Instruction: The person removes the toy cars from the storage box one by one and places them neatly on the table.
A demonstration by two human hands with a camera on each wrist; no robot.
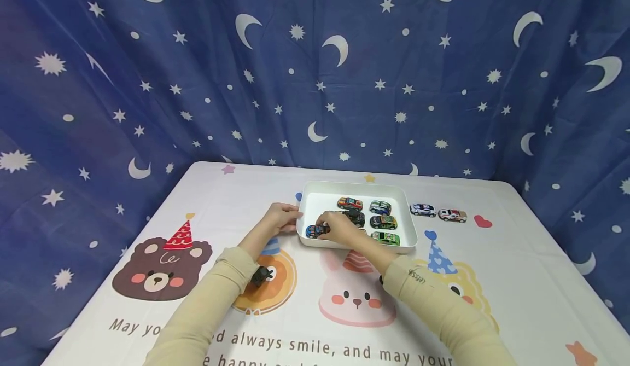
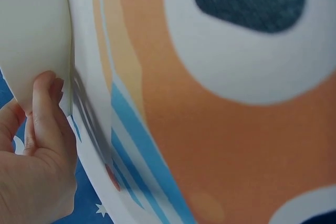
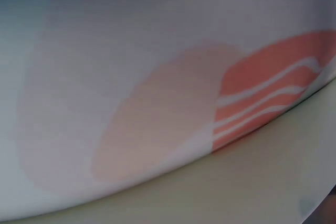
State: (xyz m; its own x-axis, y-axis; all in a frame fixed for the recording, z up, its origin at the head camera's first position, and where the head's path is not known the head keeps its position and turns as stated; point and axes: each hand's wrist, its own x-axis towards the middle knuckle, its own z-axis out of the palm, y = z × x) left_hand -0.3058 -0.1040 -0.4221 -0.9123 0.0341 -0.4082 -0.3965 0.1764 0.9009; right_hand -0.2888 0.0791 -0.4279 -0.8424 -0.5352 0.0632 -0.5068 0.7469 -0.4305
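A white rectangular tray holds several small toy cars. My left hand grips the tray's left side; in the left wrist view, the fingers of that hand curl over the tray wall. Inside the tray, at its front left corner, my right hand pinches a blue toy car, whose right end is hidden by the fingers. Beside this hand sits a black toy car, partly covered. The right wrist view shows only the tray's wall and printed tablecloth, no hand.
An orange-red car, a white-green car, a dark patterned car and a green car also lie in the tray. Right of it, on the tablecloth, stand a white-blue car and a white-red car. A starry curtain hangs behind.
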